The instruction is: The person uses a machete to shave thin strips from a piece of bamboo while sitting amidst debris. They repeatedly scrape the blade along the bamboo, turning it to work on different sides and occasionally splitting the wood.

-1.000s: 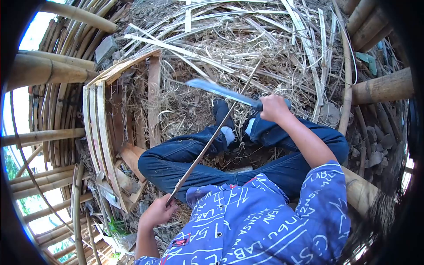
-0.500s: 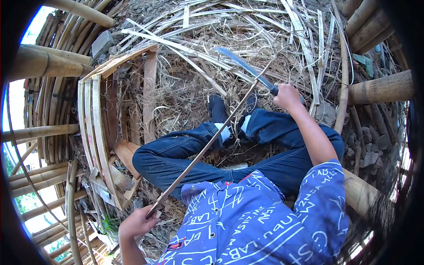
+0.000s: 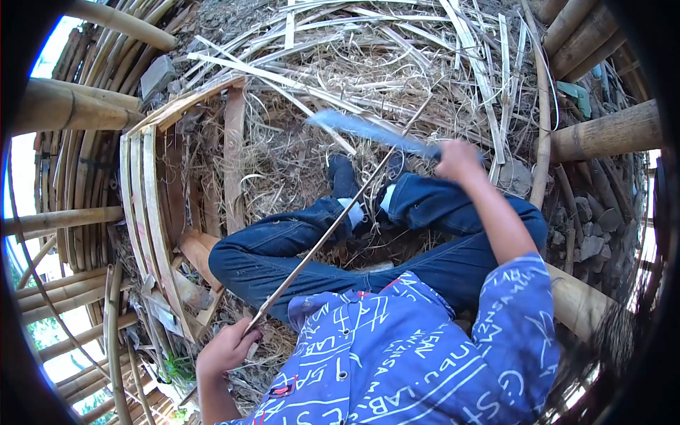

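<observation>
My left hand (image 3: 227, 348) is closed around the lower end of a long thin bamboo strip (image 3: 312, 255), down by the left side of my shirt. The strip slants up and right across my jeans, past my shoes. Held at the handle in my right hand (image 3: 460, 161), a long-bladed knife (image 3: 361, 129) points left over the ground beyond my feet, its blade smeared by motion. The blade crosses the upper part of the strip in this view.
On my left stands a wooden crate (image 3: 152, 191) with slatted sides. Pale split bamboo strips (image 3: 283, 76) and curly shavings (image 3: 297, 180) litter the ground ahead. Thick bamboo poles (image 3: 609, 131) flank both sides, with broken stones (image 3: 591, 244) at right.
The knife has swung round so its blade lies flatter, its tip further left and lower. My left hand and the strip have shifted only slightly.
</observation>
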A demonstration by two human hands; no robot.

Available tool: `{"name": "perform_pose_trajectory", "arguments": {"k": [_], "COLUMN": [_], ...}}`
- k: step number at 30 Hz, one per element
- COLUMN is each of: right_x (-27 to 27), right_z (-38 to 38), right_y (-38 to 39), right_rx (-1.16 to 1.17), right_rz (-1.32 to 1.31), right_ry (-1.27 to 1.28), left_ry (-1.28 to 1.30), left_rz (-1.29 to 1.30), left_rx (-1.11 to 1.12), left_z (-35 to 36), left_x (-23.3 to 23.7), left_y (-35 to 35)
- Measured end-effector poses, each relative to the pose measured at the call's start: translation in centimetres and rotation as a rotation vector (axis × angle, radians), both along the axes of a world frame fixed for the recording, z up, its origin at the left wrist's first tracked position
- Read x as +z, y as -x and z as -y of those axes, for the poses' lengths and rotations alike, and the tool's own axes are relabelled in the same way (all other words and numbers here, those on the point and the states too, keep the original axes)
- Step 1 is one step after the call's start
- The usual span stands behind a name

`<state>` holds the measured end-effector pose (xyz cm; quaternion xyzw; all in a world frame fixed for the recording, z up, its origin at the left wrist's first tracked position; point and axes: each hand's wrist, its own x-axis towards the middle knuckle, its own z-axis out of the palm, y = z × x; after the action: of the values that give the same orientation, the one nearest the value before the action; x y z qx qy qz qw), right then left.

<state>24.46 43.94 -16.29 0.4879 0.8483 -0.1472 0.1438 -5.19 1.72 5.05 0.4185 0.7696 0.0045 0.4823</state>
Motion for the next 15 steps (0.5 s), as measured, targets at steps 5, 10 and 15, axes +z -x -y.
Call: {"name": "perform_pose_trajectory", "arguments": {"k": [5, 10, 15], "right_x": [-2.5, -3.6, -0.3], "right_z": [-5.9, -3.9, 1.6], "right_y": [-3.6, -1.1, 2.8], "right_rx": [-0.243, -0.138, 0.106], "right_rz": [0.067, -0.024, -0.195], "right_ry": [-0.099, -0.120, -0.055], "left_ry": [0.114, 0.133, 0.144], "left_rz": [0.069, 0.110, 0.076], "left_rx": [0.015, 0.073, 0.073], "left_z": [0.1, 1.2, -1.3], "left_x": [1.8, 0.6, 0.1], "left_y": [0.2, 2.9, 2.0]}}
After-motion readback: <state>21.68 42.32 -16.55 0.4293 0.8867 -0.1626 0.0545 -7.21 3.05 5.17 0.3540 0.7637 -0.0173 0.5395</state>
